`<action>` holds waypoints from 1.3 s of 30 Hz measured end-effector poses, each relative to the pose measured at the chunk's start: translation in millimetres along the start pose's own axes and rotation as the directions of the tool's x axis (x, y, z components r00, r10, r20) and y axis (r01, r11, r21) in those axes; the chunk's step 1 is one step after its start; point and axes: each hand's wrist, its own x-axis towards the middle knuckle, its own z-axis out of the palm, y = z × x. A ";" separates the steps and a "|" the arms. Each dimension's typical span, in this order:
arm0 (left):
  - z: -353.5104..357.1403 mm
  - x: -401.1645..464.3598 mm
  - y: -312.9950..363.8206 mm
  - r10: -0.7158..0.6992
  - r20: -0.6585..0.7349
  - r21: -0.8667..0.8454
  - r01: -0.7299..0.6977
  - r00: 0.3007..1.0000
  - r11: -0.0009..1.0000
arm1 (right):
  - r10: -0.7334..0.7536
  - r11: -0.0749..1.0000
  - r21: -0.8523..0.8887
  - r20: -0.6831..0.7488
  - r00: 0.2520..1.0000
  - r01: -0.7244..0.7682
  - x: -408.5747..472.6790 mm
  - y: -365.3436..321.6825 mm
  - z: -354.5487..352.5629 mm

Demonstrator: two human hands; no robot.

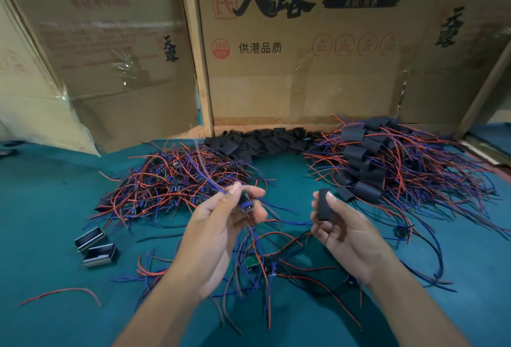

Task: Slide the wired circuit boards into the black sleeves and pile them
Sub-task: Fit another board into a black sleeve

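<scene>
Mid-insertion step: my left hand [221,225] pinched a small wired circuit board [245,204], my right hand [340,225] gripped a flat black sleeve [324,205]; next move probably needed aligning board with sleeve mouth.

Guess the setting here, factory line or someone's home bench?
Likely a small hand-assembly piecework bench, not an automated line: a teal cloth-covered table walled by reused brown cardboard egg cartons, with bulk heaps of red-and-blue wired circuit boards and loose black sleeves.

left hand [221,225] pinches wired board [245,202]; right hand [343,233] holds black sleeve [323,205].
</scene>
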 end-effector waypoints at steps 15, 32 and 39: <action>16.3 -22.0 30.2 -0.064 0.147 0.359 0.007 0.987 0.933 | -0.068 0.983 -0.154 0.222 0.973 0.104 -18.1 -2.2 16.5; -10.9 -19.8 35.2 -0.008 0.173 0.846 -0.144 0.985 0.513 | -0.572 0.340 -0.768 0.289 0.768 0.543 -25.6 -19.5 17.0; -10.2 -20.6 35.8 0.053 0.150 0.898 -0.159 0.987 0.410 | -0.632 0.162 -0.825 0.335 0.699 0.541 -28.9 -21.5 14.6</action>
